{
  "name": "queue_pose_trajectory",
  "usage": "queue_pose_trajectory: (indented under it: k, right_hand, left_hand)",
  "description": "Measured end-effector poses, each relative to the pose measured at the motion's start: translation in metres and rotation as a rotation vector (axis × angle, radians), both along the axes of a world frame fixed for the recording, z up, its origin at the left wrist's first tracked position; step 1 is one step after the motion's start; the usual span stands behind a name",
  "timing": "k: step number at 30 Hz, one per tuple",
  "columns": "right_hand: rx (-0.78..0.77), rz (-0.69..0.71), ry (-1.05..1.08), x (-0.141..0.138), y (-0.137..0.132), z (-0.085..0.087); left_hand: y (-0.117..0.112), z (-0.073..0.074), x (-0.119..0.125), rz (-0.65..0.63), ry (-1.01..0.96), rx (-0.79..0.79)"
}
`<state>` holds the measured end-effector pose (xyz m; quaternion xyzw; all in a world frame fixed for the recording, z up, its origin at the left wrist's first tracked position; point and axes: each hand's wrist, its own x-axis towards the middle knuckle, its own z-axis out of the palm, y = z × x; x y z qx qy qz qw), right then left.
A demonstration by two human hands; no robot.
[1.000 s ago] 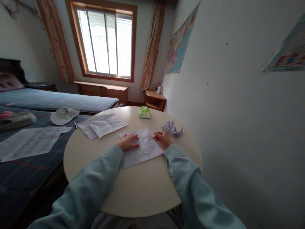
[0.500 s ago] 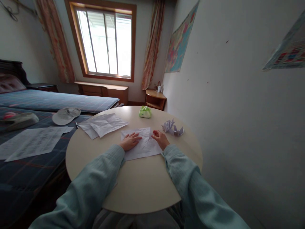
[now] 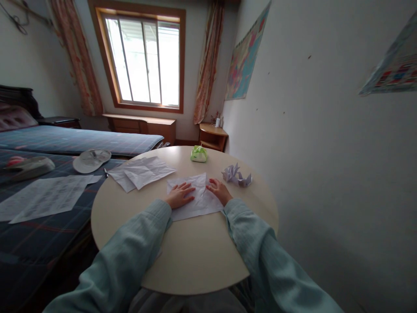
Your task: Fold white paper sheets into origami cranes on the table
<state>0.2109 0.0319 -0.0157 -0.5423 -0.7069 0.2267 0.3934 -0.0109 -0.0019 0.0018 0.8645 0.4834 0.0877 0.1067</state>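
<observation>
A creased white sheet of paper (image 3: 195, 209) lies on the round cream table (image 3: 192, 265) in front of me. My left hand (image 3: 180, 195) rests flat on its left part, fingers spread. My right hand (image 3: 220, 191) is over the right part, with its fingers stretched toward the middle and slightly bent; they appear to touch the paper. Some folded paper figures (image 3: 236, 175) stand just beyond my right hand. More creased sheets (image 3: 150, 171) overlap on the table's far left.
A green-and-white tissue pack (image 3: 198, 154) sits at the table's far edge. At left, a bed (image 3: 65, 234) holds printed sheets (image 3: 48, 198) and a pale cap (image 3: 91, 161). A pen (image 3: 106, 172) lies at the table's left edge. A white wall (image 3: 325, 174) runs along the right.
My right hand's fingers have uncurled and lowered onto the paper. My left hand stays flat at nearly the same spot. The view has shifted slightly.
</observation>
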Motion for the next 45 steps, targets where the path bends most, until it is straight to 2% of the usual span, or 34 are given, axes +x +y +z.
queue_pose_trajectory:
  k: [4, 8, 13, 18, 21, 24, 27, 30, 34, 36, 41, 45]
  right_hand:
    - [-0.056, 0.016, 0.291, -0.002, -0.003, 0.001]
    - [-0.063, -0.030, 0.311, -0.004, -0.004, -0.002]
    - [-0.157, 0.084, 0.333, -0.005, -0.006, -0.002]
    - [-0.160, 0.082, 0.276, -0.004, -0.008, 0.001]
    - [-0.144, 0.136, 0.175, -0.003, -0.007, 0.003]
    - [-0.113, 0.130, 0.054, -0.002, -0.007, 0.006]
    - [-0.101, 0.123, 0.022, -0.002, -0.008, 0.007]
    - [-0.076, 0.062, 0.029, -0.002, -0.007, 0.007]
    - [-0.075, -0.028, 0.101, 0.000, -0.005, 0.005]
    - [-0.099, -0.040, 0.153, 0.000, -0.003, 0.003]
    - [-0.140, -0.028, 0.255, 0.001, 0.000, 0.000]
    - [-0.082, -0.080, 0.209, 0.003, 0.003, 0.001]
  left_hand:
    - [-0.002, 0.003, 0.001, 0.003, 0.001, -0.008]
    - [-0.004, 0.006, 0.001, -0.003, -0.019, -0.023]
    - [-0.004, 0.007, 0.001, -0.038, -0.050, -0.051]
    - [-0.005, 0.008, 0.002, -0.031, -0.048, -0.045]
    - [-0.005, 0.008, 0.002, -0.028, -0.047, -0.049]
    - [-0.005, 0.007, 0.002, -0.026, -0.054, -0.054]
    - [-0.004, 0.006, 0.003, -0.014, -0.056, -0.055]
    - [-0.003, 0.002, 0.003, 0.117, -0.046, -0.004]
    - [0.005, -0.005, -0.002, 0.480, -0.080, 0.091]
    - [0.009, -0.008, -0.006, 0.581, -0.099, 0.114]
    - [0.014, -0.011, -0.012, 0.584, -0.144, 0.141]
    - [0.016, -0.014, -0.011, 0.580, -0.198, 0.161]
